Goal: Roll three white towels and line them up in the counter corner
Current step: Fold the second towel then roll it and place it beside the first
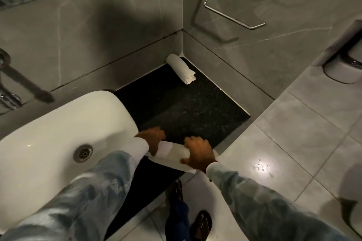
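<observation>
One rolled white towel (pixel 181 69) lies in the far corner of the black counter (pixel 188 107), against the two grey walls. At the counter's near edge a second white towel (pixel 172 155) is partly rolled, its flat end hanging toward me. My left hand (pixel 153 139) grips the roll's left end beside the sink. On the roll's right end sits my right hand (pixel 198 151), fingers curled over the top. No third towel is in view.
A white sink (pixel 58 127) with a metal drain (pixel 83 153) fills the left. A chrome tap (pixel 7 92) sticks out at far left. A metal towel bar (pixel 231 13) hangs on the right wall. Grey floor tiles (pixel 293 143) and my sandalled feet (pixel 188 219) lie below.
</observation>
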`<action>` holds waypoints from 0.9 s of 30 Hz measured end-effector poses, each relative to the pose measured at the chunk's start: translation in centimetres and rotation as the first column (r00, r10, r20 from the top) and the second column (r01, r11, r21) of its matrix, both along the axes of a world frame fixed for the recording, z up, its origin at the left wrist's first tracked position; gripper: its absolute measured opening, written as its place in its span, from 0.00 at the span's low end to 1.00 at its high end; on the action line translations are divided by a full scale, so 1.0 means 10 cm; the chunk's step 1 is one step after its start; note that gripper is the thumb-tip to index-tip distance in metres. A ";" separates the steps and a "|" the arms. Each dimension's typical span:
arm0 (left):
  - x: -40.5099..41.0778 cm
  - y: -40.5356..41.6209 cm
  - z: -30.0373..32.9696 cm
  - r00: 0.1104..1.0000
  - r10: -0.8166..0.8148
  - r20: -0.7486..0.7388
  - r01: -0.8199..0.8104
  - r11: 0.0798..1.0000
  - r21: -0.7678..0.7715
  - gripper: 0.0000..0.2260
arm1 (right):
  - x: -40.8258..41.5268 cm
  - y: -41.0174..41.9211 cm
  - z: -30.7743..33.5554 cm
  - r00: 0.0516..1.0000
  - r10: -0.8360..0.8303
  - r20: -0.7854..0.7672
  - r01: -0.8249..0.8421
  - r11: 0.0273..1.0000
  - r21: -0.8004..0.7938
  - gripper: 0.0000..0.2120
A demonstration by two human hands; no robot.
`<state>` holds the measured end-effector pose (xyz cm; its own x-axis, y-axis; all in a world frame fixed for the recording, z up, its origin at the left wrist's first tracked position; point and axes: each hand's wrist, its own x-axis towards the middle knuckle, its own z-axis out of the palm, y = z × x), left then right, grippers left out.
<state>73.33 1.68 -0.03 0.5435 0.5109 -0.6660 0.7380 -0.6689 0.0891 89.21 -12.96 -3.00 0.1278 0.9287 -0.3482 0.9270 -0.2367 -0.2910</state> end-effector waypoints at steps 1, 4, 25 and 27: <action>0.00 -0.01 -0.03 1.000 0.001 -0.021 -0.002 1.000 -0.002 0.30 | -0.04 -0.05 -0.02 0.998 0.055 0.043 -0.057 0.997 0.046 0.29; -0.01 -0.02 -0.13 0.999 -0.050 -0.001 0.049 0.995 0.087 0.31 | -0.03 -0.10 -0.07 0.982 0.137 0.131 -0.158 0.975 0.160 0.29; 0.36 -0.04 -0.18 0.986 -0.083 0.146 0.040 0.962 0.271 0.28 | 0.44 0.35 0.05 0.994 -0.093 0.049 0.095 0.995 -0.022 0.33; 0.38 -0.05 -0.17 0.991 -0.066 0.112 0.039 0.973 0.229 0.29 | 0.41 0.32 0.03 0.994 -0.038 0.099 0.039 0.999 -0.005 0.32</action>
<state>77.18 1.18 -1.70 0.6417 0.6090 -0.4661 0.6944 -0.7194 0.0159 93.29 -9.80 -2.74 0.1978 0.9200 -0.3384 0.9413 -0.2746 -0.1964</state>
